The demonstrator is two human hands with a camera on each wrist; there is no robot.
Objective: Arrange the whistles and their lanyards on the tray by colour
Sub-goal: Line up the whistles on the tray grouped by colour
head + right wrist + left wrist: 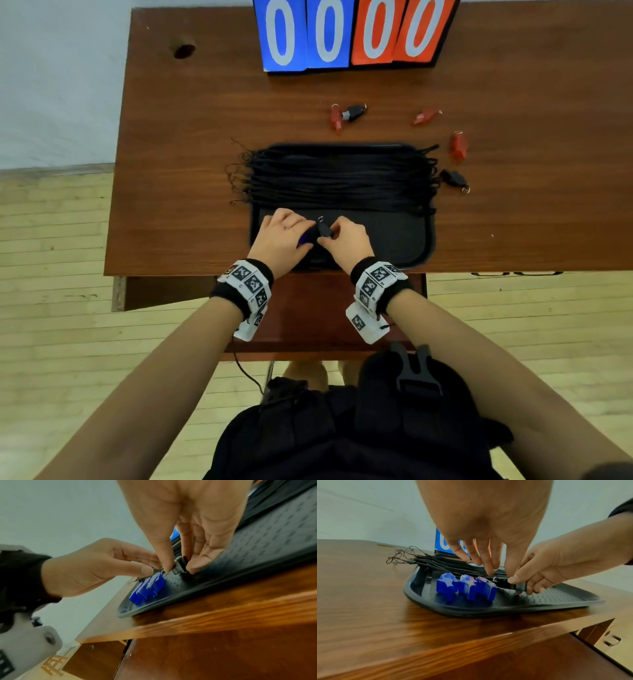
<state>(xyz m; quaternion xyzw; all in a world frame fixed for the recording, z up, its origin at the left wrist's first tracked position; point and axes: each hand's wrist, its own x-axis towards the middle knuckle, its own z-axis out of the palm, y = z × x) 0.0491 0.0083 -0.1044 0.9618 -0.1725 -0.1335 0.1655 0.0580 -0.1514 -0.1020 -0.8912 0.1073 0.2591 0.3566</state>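
Note:
A black tray lies near the table's front edge, with a bundle of black lanyards across its far half. Three blue whistles stand side by side at the tray's near left. My right hand pinches a black whistle just right of them, low over the tray floor. My left hand reaches over the blue whistles, its thumb and fingertips at that whistle's ring end. In the right wrist view the black whistle sits between my right thumb and fingers.
Loose on the table beyond the tray are a red whistle touching a black one, two more red ones, and a black one. A blue and red scoreboard stands at the back edge.

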